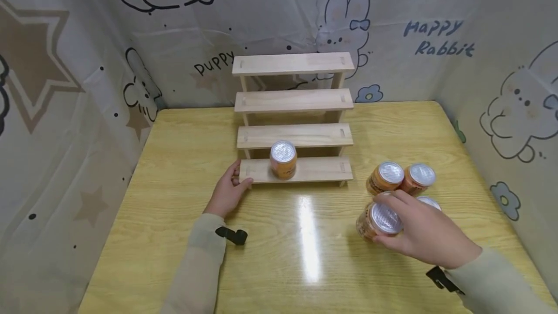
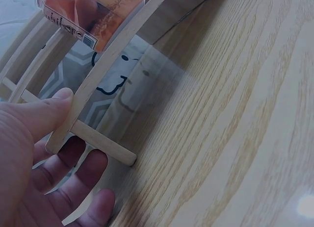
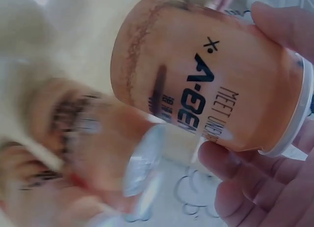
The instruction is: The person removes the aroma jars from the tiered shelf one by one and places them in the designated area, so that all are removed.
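Observation:
A four-step wooden display rack [image 1: 296,134] stands on the table, and one orange can [image 1: 283,161] with a silver lid sits upright on its lowest step. My left hand [image 1: 227,190] grips the left end of that step, thumb [image 2: 56,107] on top and fingers below. At the right, my right hand [image 1: 425,227] holds another orange can [image 1: 366,222] between thumb and fingers near its lid. Dark lettering shows on this can's side [image 3: 196,89] in the right wrist view, where it appears tilted. The held can is close in front of the other cans.
Two more orange cans [image 1: 385,178] stand side by side behind my right hand. The lid of a further can [image 1: 429,201] peeks out, mostly hidden by that hand. Printed cloth [image 1: 270,13] walls in the wood-grain table [image 1: 183,159] at the back and sides.

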{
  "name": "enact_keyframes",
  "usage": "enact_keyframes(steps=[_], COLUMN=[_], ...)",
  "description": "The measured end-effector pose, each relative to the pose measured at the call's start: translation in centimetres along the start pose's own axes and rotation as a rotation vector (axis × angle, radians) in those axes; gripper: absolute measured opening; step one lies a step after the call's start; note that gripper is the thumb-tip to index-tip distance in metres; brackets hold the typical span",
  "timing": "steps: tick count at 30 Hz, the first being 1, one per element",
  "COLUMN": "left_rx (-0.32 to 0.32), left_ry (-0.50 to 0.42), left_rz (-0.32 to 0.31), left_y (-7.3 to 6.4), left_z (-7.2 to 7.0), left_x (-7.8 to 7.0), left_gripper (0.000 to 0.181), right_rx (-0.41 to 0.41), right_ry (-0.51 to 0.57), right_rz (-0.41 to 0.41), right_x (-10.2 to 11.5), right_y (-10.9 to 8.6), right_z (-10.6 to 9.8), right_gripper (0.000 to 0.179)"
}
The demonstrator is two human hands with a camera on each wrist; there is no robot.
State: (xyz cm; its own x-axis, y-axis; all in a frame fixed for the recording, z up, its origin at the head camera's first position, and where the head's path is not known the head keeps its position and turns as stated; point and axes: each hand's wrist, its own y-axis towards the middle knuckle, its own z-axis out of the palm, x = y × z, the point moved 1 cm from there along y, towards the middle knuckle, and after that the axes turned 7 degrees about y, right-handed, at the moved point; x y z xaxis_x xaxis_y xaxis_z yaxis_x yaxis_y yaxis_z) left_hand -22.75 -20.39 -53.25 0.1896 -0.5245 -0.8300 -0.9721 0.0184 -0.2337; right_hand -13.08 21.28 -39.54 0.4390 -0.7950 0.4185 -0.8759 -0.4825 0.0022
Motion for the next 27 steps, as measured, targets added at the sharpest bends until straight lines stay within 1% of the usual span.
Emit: enact_keyframes(steps=[4, 9, 15, 22, 27], left_rx=[-0.001, 0.003, 0.004, 0.005, 0.001], left_ry=[0.009, 0.008, 0.003, 0.001, 0.006], left_rz=[0.004, -0.010, -0.011, -0.005, 0.001], left_y=[0.0, 0.0, 0.0, 0.1, 0.0], left_z=[-0.1, -0.1, 0.1, 0.1, 0.0], left_x=[-0.1, -0.1, 0.0, 0.2, 0.0], left_gripper=[0.079, 0.079, 0.078, 0.079, 0.079], right_rx=[-0.025, -0.070, -0.066, -0.057, -0.058], right_ry=[-0.014, -0.019, -0.023, -0.033, -0.007], right_rz=[0.001, -0.005, -0.005, 0.004, 0.006], right_x=[-0.7, -1.8, -2.9, -3.6, -3.7], right_y=[-2.0, -3.3, -3.7, -4.0, -4.2], right_z=[1.0, 2.5, 3.9, 5.1, 5.1], right_gripper=[0.065, 0.066, 0.077, 0.076, 0.080])
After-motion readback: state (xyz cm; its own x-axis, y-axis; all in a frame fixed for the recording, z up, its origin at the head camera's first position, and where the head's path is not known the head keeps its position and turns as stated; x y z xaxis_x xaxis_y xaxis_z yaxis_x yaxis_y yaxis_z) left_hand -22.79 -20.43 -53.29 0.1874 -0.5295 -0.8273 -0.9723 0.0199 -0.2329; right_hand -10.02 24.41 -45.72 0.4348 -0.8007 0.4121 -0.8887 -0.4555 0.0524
